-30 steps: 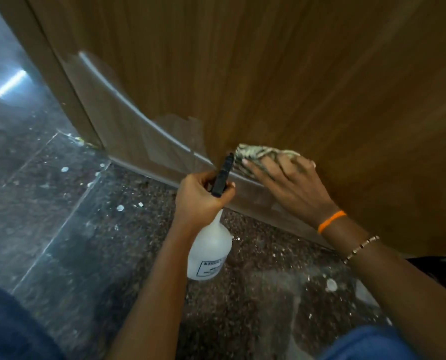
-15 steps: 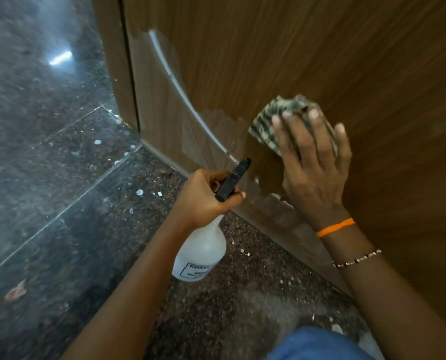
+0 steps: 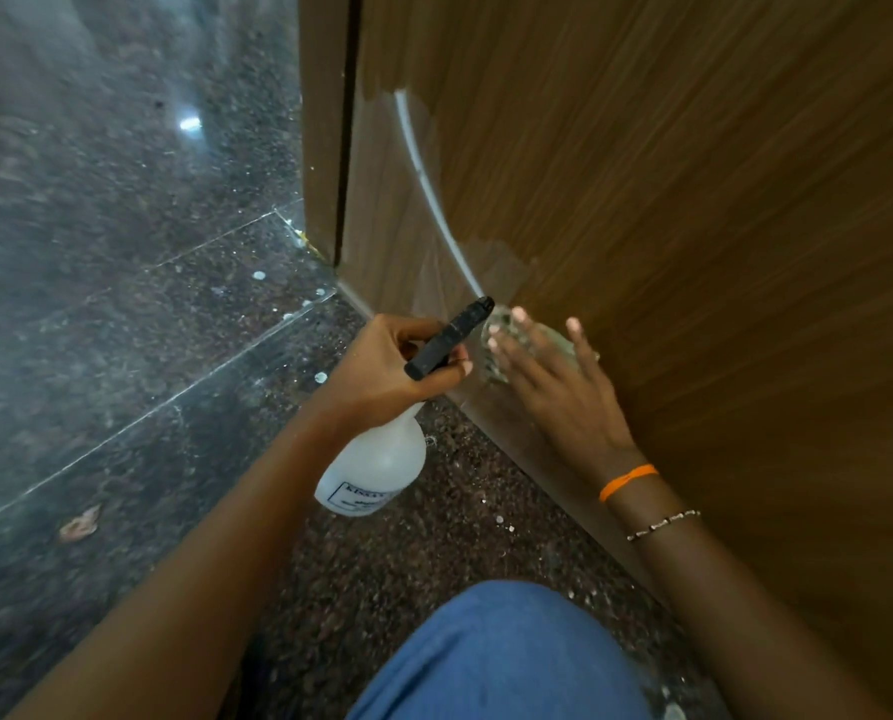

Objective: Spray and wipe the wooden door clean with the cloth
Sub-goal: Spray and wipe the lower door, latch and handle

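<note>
The wooden door [image 3: 693,210] fills the right half of the head view, with a shiny streak low on it near its left edge. My right hand [image 3: 563,392] lies flat with straight fingers on a checked cloth [image 3: 501,350], pressing it against the bottom of the door; the cloth is blurred and mostly covered by the hand. My left hand [image 3: 392,371] grips the neck of a white spray bottle [image 3: 376,470] whose black trigger head [image 3: 449,337] points toward the cloth.
A dark speckled stone floor [image 3: 122,356] spreads to the left, dotted with white flecks. The door frame [image 3: 324,122] stands left of the door. My knee in blue cloth [image 3: 501,657] sits at the bottom centre.
My right hand slid the cloth down the door from higher up to its bottom edge. The view swung right, and my left hand kept holding the bottle.
</note>
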`<state>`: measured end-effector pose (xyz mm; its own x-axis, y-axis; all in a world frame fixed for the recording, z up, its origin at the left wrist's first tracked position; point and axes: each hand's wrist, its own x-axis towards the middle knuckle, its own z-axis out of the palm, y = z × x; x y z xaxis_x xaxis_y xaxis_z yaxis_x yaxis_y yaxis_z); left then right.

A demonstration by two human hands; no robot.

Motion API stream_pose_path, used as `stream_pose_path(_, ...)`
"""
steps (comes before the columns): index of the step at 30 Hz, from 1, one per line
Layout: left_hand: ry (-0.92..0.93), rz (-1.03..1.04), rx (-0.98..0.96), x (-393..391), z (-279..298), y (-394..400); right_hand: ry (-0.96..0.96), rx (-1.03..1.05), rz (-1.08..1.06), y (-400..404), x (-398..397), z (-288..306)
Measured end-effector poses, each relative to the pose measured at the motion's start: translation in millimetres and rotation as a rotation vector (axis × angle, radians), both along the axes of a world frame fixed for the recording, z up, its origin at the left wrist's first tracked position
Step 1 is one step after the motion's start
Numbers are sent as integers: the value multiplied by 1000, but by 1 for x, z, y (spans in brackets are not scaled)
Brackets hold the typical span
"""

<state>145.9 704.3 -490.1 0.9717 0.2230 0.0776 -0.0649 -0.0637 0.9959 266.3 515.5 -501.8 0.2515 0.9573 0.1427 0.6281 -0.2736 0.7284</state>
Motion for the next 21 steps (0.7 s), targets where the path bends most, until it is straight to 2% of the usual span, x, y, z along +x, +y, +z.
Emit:
stream_pose_path(3,58,43,-2,-6,9,7,-31,288,12,20,7,42)
stream_pose_path(6,81,104,-19,-5,20,14,-56,410,17,35,12,73)
stream_pose_path(10,94,204,44,1,14,19,-103,317,62,38,14,76)
stream_pose_path(16,75,291,344,12,-3,36,-103,286,44,42,11,39)
stream_pose_path(21,31,241,375,14,-23,47,60,-18,36,37,6,-20)
